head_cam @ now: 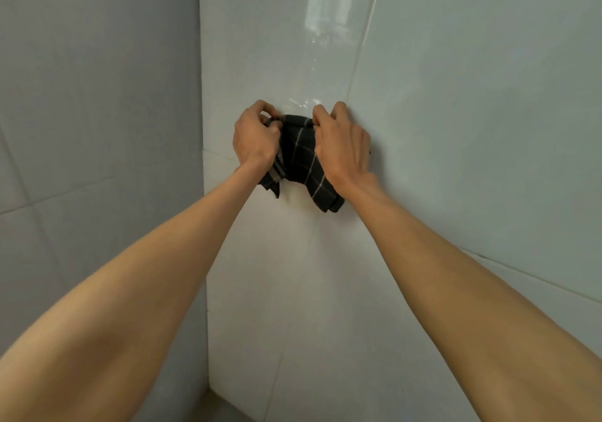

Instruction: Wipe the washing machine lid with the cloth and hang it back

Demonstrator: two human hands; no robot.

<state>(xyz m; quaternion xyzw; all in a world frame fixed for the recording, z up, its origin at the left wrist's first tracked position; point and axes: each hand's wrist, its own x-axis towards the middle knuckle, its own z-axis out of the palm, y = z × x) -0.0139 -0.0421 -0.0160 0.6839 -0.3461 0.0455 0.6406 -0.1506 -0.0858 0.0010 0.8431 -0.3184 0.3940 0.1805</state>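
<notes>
A dark checked cloth (301, 157) with thin pale lines hangs bunched against the white tiled wall (456, 96), near its corner. My left hand (255, 138) pinches the cloth's upper left edge, and my right hand (342, 144) grips its upper right edge. Both hands press the top of the cloth against the wall. Any hook or peg behind the cloth is hidden by my fingers and the fabric. The washing machine is out of view.
A second tiled wall (97, 128) meets the first at a vertical corner just left of my hands. A glossy reflection (329, 8) streaks the tile above the cloth. A strip of grey floor or ledge (224, 408) shows at the bottom.
</notes>
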